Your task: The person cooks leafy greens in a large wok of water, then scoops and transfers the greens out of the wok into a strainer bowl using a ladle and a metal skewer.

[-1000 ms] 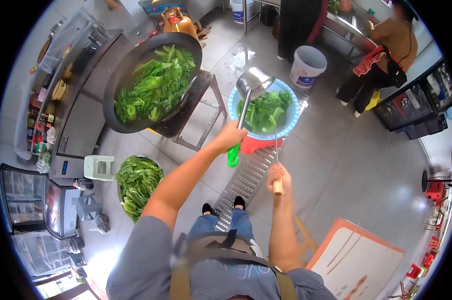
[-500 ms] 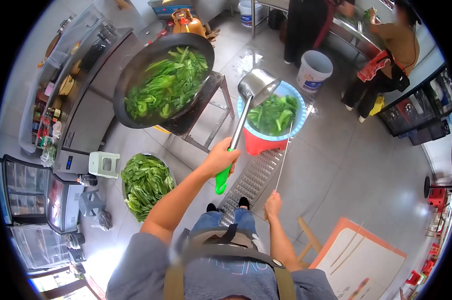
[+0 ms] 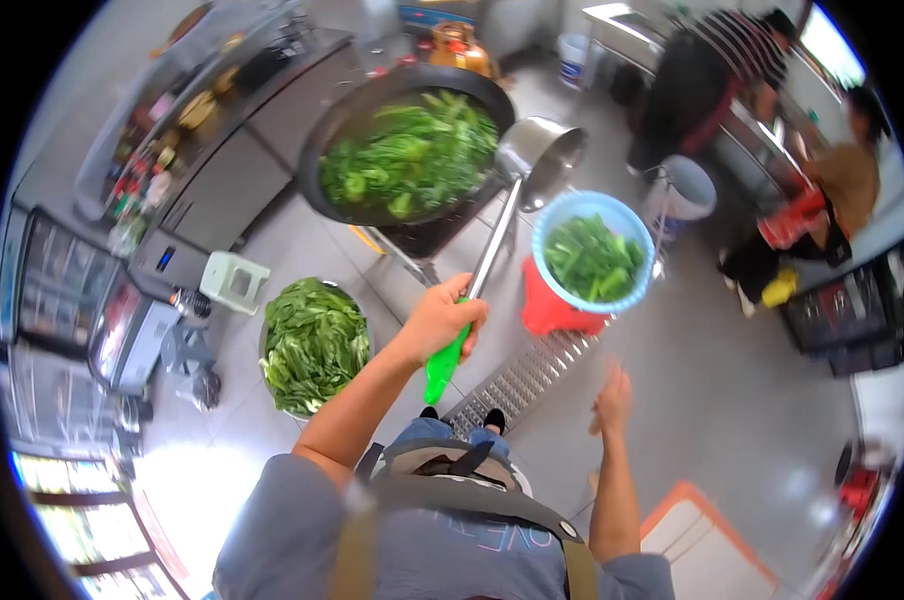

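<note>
My left hand (image 3: 446,322) is closed around the green handle of a metal ladle (image 3: 544,160), whose bowl is raised between the wok and the blue basin. Leafy greens lie in the large black wok (image 3: 317,165) on its stand. More cut greens (image 3: 594,258) fill the light blue basin (image 3: 640,292), which rests on a red stool (image 3: 552,312). My right hand (image 3: 613,402), blurred, is below the basin with fingers curled; what it holds cannot be made out clearly.
A big bowl of greens (image 3: 315,345) sits on the floor at the left, near a pale stool (image 3: 234,281). A metal drain grate (image 3: 522,378) runs by my feet. Two people (image 3: 710,75) are at the sink at the upper right, beside a white bucket (image 3: 684,188).
The view has turned, shifting the wok and basin rightward. The ladle is now nearer the wok's edge in view. The thin wooden-handled tool seen earlier in my right hand no longer shows clearly.
</note>
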Available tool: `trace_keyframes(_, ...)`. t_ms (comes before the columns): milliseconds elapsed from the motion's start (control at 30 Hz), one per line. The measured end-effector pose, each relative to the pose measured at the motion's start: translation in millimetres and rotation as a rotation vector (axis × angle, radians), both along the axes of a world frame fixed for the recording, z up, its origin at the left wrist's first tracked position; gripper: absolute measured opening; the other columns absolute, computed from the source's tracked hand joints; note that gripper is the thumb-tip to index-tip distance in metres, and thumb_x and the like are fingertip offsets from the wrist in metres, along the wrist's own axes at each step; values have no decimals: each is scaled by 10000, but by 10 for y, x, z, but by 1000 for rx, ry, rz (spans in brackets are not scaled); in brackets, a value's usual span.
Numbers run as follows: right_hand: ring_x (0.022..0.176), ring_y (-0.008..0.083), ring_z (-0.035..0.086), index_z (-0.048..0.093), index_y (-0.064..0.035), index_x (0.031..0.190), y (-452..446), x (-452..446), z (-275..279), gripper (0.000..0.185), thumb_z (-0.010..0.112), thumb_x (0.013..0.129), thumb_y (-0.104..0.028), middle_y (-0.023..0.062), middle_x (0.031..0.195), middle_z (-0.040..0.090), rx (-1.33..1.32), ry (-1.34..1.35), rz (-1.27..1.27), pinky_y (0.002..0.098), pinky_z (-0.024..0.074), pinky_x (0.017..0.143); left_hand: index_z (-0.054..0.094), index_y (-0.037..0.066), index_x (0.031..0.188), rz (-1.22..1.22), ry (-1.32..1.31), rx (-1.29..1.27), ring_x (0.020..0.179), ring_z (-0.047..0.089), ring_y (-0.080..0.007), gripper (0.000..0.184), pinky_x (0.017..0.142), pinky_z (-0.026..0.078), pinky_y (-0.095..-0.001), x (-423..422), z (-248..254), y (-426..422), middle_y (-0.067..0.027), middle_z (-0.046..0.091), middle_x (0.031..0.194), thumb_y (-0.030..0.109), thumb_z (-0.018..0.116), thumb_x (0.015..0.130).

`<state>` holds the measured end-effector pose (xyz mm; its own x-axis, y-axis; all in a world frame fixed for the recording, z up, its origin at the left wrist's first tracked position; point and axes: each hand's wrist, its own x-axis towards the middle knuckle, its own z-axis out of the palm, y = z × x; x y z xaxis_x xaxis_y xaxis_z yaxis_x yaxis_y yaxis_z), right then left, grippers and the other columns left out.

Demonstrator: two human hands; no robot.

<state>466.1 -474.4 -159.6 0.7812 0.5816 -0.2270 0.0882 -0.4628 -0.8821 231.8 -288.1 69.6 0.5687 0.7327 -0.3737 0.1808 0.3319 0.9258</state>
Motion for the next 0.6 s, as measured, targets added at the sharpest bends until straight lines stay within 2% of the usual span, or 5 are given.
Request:
trace_keyframes(67, 383, 119, 435, 454, -28, 765, 31, -178, 626, 255, 429, 896, -246, 36, 570, 446, 106, 268, 89, 264, 369, 370, 438, 34, 914, 66, -84, -80, 362, 456, -106, 158, 299, 362, -252, -230, 149, -20, -31, 461, 551, 79, 510, 781)
trace_keyframes(167, 439, 76, 469, 488, -51, 851, 443, -279, 1481, 149, 476, 884, -196, 6, 547, 465, 334, 270, 314, 220, 366, 379, 428, 37, 944, 160, -103, 100, 363, 452, -105, 184, 303, 363, -251, -565, 317, 61, -29, 466, 567, 80, 509, 785)
trace_keyframes(267, 391, 78, 429, 470, -39, 964, 829, -598, 2029, 169, 481, 880, -185, 0, 544, 445, 555, 268, 252, 213, 337, 351, 437, 30, 936, 298, -113, 104, 365, 451, -111, 174, 315, 373, -258, -996, 449, 285, -35, 468, 555, 72, 498, 779)
trace_keyframes(500, 396, 88, 429, 487, -15, 977, 1696, -681, 2331, 187, 455, 850, -149, 8, 573, 460, 144, 234, 464, 231, 352, 350, 470, 29, 782, 420, 146, 106, 438, 466, -137, 106, 394, 392, -291, -1958, 404, 1423, -49, 472, 592, 108, 530, 744)
trace_keyframes(600, 387, 110, 442, 502, 2, 925, 2333, -811, 2251, 183, 455, 820, -140, 45, 557, 476, -60, -23, 524, 257, 370, 352, 486, 9, 721, 398, 202, 134, 448, 476, -156, 91, 393, 386, -309, -2162, 376, 1882, -60, 473, 587, 87, 532, 713)
